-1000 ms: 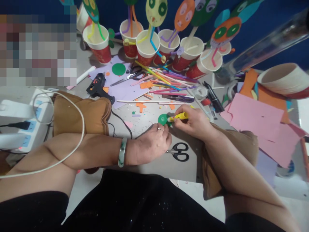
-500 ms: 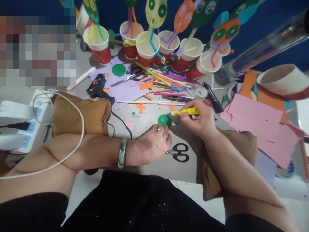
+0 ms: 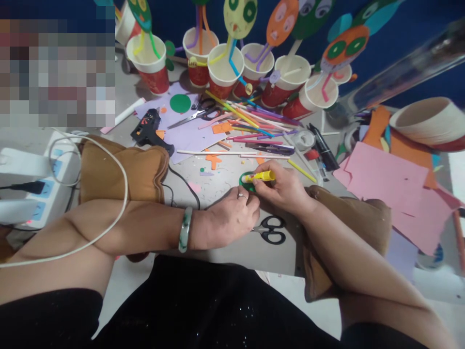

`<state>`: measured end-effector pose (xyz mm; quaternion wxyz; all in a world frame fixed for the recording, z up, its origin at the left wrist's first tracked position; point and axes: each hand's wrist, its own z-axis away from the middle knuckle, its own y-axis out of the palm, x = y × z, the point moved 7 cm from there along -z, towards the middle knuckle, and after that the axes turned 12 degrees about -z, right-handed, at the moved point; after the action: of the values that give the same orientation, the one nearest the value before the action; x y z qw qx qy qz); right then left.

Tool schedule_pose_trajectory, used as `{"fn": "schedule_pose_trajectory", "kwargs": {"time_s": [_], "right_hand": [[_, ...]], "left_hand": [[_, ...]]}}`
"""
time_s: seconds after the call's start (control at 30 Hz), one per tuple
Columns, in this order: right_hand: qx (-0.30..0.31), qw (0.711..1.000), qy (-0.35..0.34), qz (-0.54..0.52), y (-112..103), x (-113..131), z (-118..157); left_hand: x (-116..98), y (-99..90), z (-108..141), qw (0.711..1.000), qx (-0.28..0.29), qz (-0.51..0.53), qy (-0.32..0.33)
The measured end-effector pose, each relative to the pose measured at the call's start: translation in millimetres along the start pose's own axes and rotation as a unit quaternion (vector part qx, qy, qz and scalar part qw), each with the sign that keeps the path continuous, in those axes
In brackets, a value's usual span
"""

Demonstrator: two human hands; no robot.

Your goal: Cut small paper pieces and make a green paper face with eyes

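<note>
A yellow glue stick (image 3: 264,176) with a white end is held in my right hand (image 3: 285,190), its fingers closed round it. The white end lies over a green paper disc (image 3: 242,180) on the table. Curled at the disc's near edge, my left hand (image 3: 230,215) keeps its fingertips on the disc; it wears a ring. Black-handled scissors (image 3: 273,230) lie just right of my left hand, their blades partly hidden under it. Another green disc (image 3: 180,103) rests on purple paper (image 3: 192,138) farther back.
Red-and-white cups (image 3: 225,72) with paper faces on straws stand along the back. Loose straws (image 3: 254,118), a glue gun (image 3: 148,128) and black markers (image 3: 322,148) lie before them. Pink paper (image 3: 388,179) is at right, a power strip (image 3: 49,182) with a white cable at left.
My right hand has moved left with the glue stick, from beside the green disc to over it. A short yellow straw behind it has come into view. My left hand has hardly moved.
</note>
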<state>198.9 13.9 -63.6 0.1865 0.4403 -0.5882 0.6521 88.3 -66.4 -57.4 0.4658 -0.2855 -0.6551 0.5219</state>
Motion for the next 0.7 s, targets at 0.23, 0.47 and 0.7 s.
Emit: {"fn": "schedule_pose_trajectory", "kwargs": {"time_s": [0.23,0.47,0.7], "right_hand": [[0.004,1.000,-0.020,0.018,-0.4,5.9,-1.5],[-0.061,0.998,0.032,-0.016,-7.5,1.7,-1.6],[-0.213,0.938,0.136,-0.235,-37.7,-26.7,-2.7]], "left_hand": [[-1.7,1.7,0.0,1.000,-0.003,0.000,-0.010],[-1.2,1.4,0.5,1.000,-0.011,-0.005,-0.009],[-1.0,2.8,0.0,1.000,0.008,-0.008,-0.009]]}}
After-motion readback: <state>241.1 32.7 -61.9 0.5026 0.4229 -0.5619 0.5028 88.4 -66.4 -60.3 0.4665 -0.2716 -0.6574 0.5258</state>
